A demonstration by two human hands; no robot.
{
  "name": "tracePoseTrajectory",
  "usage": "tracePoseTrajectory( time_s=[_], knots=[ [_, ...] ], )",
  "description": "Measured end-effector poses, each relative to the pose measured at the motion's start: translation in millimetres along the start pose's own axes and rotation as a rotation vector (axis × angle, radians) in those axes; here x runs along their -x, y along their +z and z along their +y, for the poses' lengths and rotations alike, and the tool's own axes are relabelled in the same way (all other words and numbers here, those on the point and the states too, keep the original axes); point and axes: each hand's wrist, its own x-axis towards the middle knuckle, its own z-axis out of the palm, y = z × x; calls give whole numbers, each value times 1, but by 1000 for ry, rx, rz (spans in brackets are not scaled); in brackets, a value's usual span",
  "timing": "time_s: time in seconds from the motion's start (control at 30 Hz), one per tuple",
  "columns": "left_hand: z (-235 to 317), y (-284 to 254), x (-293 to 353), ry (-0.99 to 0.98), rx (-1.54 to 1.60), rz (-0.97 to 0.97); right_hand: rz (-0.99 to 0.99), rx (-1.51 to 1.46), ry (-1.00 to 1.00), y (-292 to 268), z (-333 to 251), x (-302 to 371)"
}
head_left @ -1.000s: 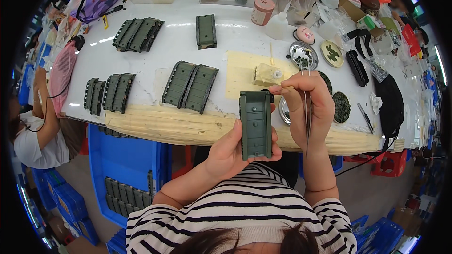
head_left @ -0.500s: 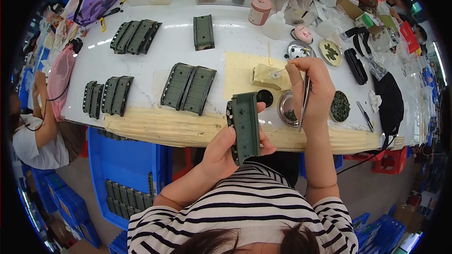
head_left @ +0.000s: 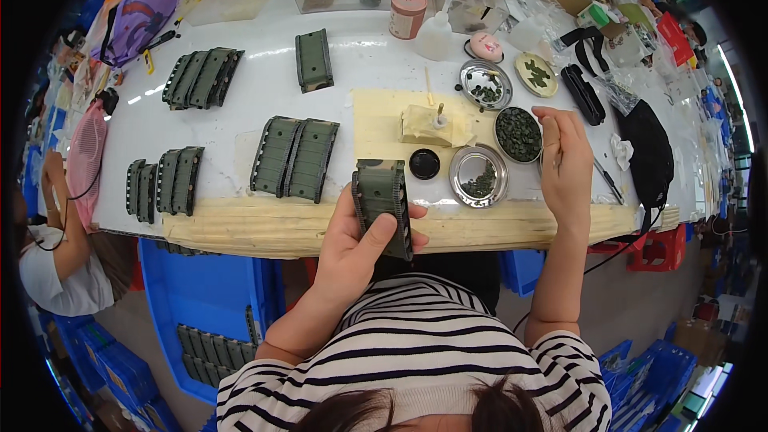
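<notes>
My left hand (head_left: 356,240) grips a green camouflage model panel (head_left: 382,204) with dark toothed edges, thumb across its face, above the table's front edge. To the right, my right hand (head_left: 566,164) has its fingers curled beside a round dish of small dark green pieces (head_left: 518,134). The tweezers in it are mostly hidden behind the fingers. A metal dish (head_left: 458,192) with a few green pieces stands left of that. A thin stick (head_left: 441,110) stands upright in a small white pot on a tape-covered block (head_left: 416,124). A black round cap (head_left: 425,163) lies before the block.
Several green panels (head_left: 296,156) lie in groups at left and centre. Another metal dish (head_left: 485,85) and a cream dish (head_left: 537,74) stand behind. A dark pen-like tool (head_left: 610,182) and black mask (head_left: 645,148) lie right. Below the table is a blue bin (head_left: 160,288).
The thin stick has gone from my right hand into the pot. The dish of green pieces has moved left beside the metal dish. My left hand has turned the panel's outer face up.
</notes>
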Motion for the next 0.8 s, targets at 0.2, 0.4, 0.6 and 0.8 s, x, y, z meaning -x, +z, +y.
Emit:
tracePoseTrajectory(
  time_s=[0.2, 0.4, 0.6, 0.8],
  knots=[
    [-1, 7, -3, -1, -60, -46, -159, 197, -39, 7, 19, -4],
    [-1, 12, -1, 50, -144, -31, -186, 158, -45, 13, 28, -8],
    [-4, 10, -2, 90, -115, -61, -187, 186, -56, 16, 27, -7],
    [-4, 10, 0, 131, -193, -67, -151, 193, -134, 16, 32, -6]
  ],
)
